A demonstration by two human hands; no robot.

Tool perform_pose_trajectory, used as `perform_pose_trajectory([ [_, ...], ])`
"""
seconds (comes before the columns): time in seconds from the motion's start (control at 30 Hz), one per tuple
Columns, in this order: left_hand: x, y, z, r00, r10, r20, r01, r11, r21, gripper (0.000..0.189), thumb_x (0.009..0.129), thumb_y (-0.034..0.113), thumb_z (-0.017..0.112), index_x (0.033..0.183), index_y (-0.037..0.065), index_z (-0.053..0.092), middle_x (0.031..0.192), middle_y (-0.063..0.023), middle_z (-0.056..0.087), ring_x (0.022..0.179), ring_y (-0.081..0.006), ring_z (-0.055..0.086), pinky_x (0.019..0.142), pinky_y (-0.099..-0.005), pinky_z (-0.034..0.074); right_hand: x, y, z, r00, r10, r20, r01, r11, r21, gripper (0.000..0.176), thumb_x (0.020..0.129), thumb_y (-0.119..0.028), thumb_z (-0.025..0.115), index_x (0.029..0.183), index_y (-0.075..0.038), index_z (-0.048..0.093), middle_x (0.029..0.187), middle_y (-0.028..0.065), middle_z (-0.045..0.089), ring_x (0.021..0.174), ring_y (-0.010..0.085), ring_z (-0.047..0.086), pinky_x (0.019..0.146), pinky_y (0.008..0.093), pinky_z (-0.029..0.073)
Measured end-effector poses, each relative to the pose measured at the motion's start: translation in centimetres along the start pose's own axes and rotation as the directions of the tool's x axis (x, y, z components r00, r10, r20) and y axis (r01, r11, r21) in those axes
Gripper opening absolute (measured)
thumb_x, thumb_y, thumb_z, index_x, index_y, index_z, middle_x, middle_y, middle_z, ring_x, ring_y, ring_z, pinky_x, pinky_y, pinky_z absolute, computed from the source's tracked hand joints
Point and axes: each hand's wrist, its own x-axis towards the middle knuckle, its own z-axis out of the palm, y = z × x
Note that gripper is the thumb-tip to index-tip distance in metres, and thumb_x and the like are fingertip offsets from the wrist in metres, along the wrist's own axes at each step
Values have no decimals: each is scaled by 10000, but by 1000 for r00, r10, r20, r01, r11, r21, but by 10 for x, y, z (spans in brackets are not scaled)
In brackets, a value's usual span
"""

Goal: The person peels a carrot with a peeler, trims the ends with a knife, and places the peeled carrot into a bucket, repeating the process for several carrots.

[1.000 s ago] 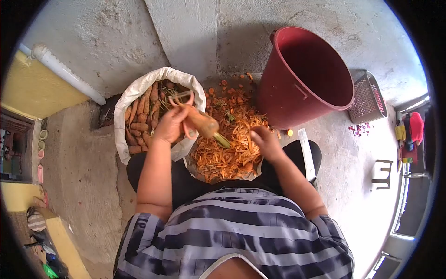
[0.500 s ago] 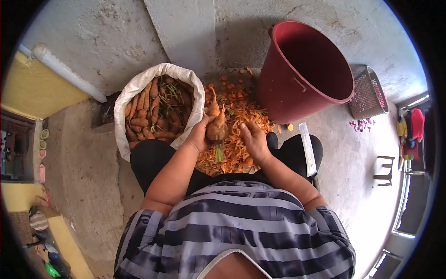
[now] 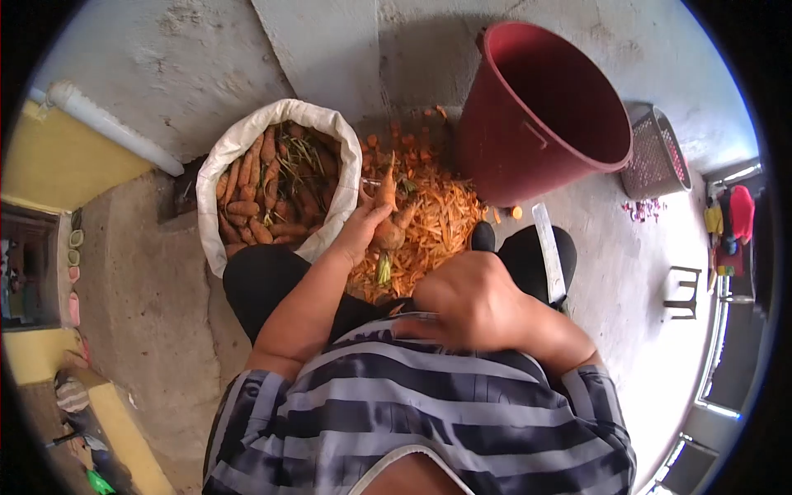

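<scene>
My left hand (image 3: 363,229) is closed round a forked carrot (image 3: 386,234), its tapered root pointing away from me and its cut green stalk towards me. In front of my shirt is my right hand (image 3: 469,301), blurred by motion, its fingers mostly hidden under its back. Beneath both hands spreads a heap of orange carrot peelings (image 3: 441,227). Left of my left hand stands a white sack (image 3: 213,177) with its rim rolled down, full of unpeeled carrots (image 3: 268,161). A long pale blade (image 3: 548,252) lies along my right thigh.
A tall dark red bin (image 3: 495,140) stands beyond the peelings on the right, with a grey perforated basket (image 3: 652,165) beside it. Small reddish scraps (image 3: 643,209) lie near the basket. The concrete wall (image 3: 330,58) closes off the far side.
My right hand has moved from beside the carrot back towards my belly and turned back-side up. My left hand still grips the forked carrot, now tilted slightly.
</scene>
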Motion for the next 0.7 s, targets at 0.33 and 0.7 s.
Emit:
perform_pose_trajectory([
  [0.33, 0, -7, 4, 998, -59, -26, 60, 998, 20, 415, 860, 273, 529, 1185, 28, 451, 1060, -58, 530, 947, -160, 533, 802, -307, 433, 24, -82, -56, 984, -138, 115, 163, 954, -252, 153, 493, -180, 565, 535, -48, 500, 497, 32, 463, 399, 118, 449, 322, 266, 319],
  [0.7, 7, -4, -3, 996, -11, -91, 12, 1000, 12, 366, 861, 276, 537, 1127, 28, 495, 1046, -56, 543, 908, -144, 555, 784, -297, 445, 25, -96, -49, 973, 173, -153, -228, 820, -525, 220, 385, -203, 545, 514, -116, 389, 476, -18, 376, 419, 96, 367, 371, 252, 270],
])
